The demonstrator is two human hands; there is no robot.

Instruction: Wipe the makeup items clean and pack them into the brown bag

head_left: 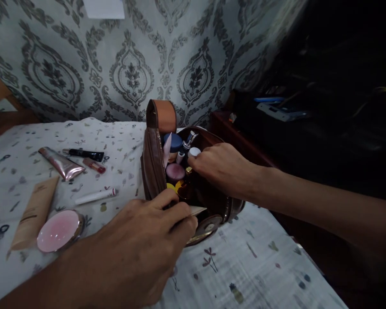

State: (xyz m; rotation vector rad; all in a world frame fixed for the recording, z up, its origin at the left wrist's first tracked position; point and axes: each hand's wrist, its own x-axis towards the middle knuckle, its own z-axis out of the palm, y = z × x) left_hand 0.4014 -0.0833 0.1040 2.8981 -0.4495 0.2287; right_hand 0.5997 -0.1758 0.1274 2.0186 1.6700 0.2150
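A brown zippered cosmetic bag (152, 161) stands unzipped on the bed, its orange-brown strap (166, 116) looping up at the back. My left hand (154, 240) is closed over its near rim, and a pale pointed edge (197, 210) sticks out beside the fingers. Into the bag from the right reaches my right hand (223, 167), fingers curled beside a white cap (194, 152); its fingertips are hidden. Around them inside are a dark blue lid (173, 141), a silver-topped bottle (191, 139), a pink round compact (175, 171) and a pale pink tube (167, 150).
On the patterned white sheet at left lie a beige tube (37, 210), pink compact (59, 230), metallic pink tube (61, 164), black tube (85, 154), small lip gloss (94, 165) and white pen-like stick (95, 196). A dark wooden edge (241, 137) borders the bed's right side.
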